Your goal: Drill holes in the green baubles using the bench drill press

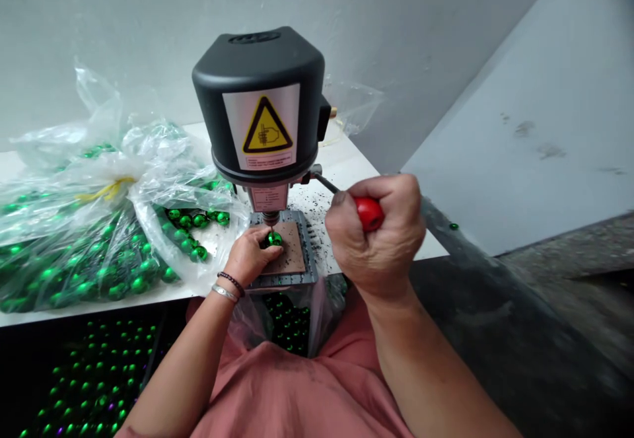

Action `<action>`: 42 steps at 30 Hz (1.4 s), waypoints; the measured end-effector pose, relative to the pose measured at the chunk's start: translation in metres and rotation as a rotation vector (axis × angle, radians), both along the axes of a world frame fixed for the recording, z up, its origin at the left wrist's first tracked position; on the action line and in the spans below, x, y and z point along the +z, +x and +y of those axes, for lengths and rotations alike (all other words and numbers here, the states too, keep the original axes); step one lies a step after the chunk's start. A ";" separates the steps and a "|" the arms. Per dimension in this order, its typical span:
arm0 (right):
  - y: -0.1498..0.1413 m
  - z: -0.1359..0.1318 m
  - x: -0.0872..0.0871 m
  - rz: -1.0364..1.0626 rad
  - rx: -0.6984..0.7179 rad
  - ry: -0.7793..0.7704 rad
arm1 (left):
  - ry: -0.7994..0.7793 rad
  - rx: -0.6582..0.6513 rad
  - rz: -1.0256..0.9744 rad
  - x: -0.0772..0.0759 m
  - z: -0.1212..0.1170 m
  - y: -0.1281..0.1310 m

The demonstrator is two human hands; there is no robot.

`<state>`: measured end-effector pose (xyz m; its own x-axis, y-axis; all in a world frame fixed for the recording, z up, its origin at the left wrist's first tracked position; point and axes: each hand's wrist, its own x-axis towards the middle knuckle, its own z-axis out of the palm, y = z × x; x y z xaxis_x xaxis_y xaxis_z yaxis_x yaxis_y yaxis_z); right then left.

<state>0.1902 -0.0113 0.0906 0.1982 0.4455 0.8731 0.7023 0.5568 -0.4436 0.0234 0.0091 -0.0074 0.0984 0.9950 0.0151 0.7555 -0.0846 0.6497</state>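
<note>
The left hand (246, 257) holds a green ball (273, 240) tight under the drill chuck (270, 217).

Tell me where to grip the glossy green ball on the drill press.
Grip the green ball around its sides, coming from the near left, as the left hand does. It is round and glossy, probably slippery, and sits on the brown pad right under the drill chuck, so keep its top free.

Drill press head (257, 98) blocking path from above to base plate (283, 253); L hand (246, 256) covering green bauble (273, 239), crowding plate from L; plastic bag (89, 226) bulging near plate's L side. R hand (376, 236) w/ red-handled tool (369, 214) hanging R of press, room extending toward grey wall (515, 108).
</note>
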 end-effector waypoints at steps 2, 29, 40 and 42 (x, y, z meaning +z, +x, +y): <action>0.000 -0.001 -0.007 -0.004 -0.003 0.009 | 0.011 0.002 0.004 -0.001 0.000 0.000; -0.009 0.003 -0.059 0.261 0.306 -0.027 | 0.028 0.012 -0.055 -0.013 0.000 -0.004; -0.009 0.039 0.052 0.138 0.027 -0.144 | 0.007 0.004 -0.078 0.009 -0.023 -0.006; -0.009 0.045 0.059 0.151 0.041 -0.199 | -0.047 -0.140 -0.109 0.018 -0.036 -0.012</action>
